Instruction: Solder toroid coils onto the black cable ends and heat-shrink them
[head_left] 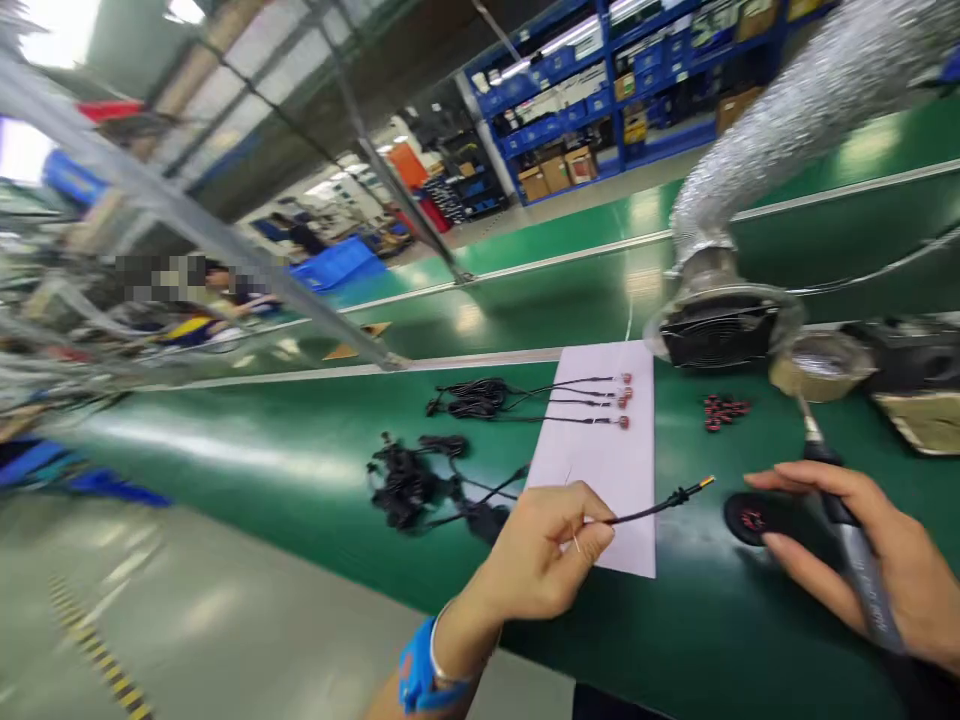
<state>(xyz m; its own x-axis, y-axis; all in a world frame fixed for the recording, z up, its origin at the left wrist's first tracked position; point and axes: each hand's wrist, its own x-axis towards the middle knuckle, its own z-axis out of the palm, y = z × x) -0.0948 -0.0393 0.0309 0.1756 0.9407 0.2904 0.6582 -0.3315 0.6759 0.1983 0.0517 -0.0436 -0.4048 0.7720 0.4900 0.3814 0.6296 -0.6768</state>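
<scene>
My left hand [551, 548] pinches a thin black cable [645, 512] whose stripped end, with small orange-yellow wire tips, points right over the white paper's edge. My right hand [862, 540] holds a grey-and-black soldering iron [855, 550] across its palm, the tip pointing away from me. Its thumb and forefinger are spread on either side of a round black dish [748, 518] with small red bits in it; whether they touch it I cannot tell. Several black cables ending in red-topped parts [624, 422] lie on the white paper [630, 480]. Small red-and-black parts [724, 412] are piled to its right.
Bundled black cables [409, 485] lie left of the paper on the green bench [300, 450]. Behind my right hand stand a fume fan [724, 330] with a silver duct [787, 140] and a round metal-topped holder [821, 365]. A metal post [382, 350] rises at the bench's back edge.
</scene>
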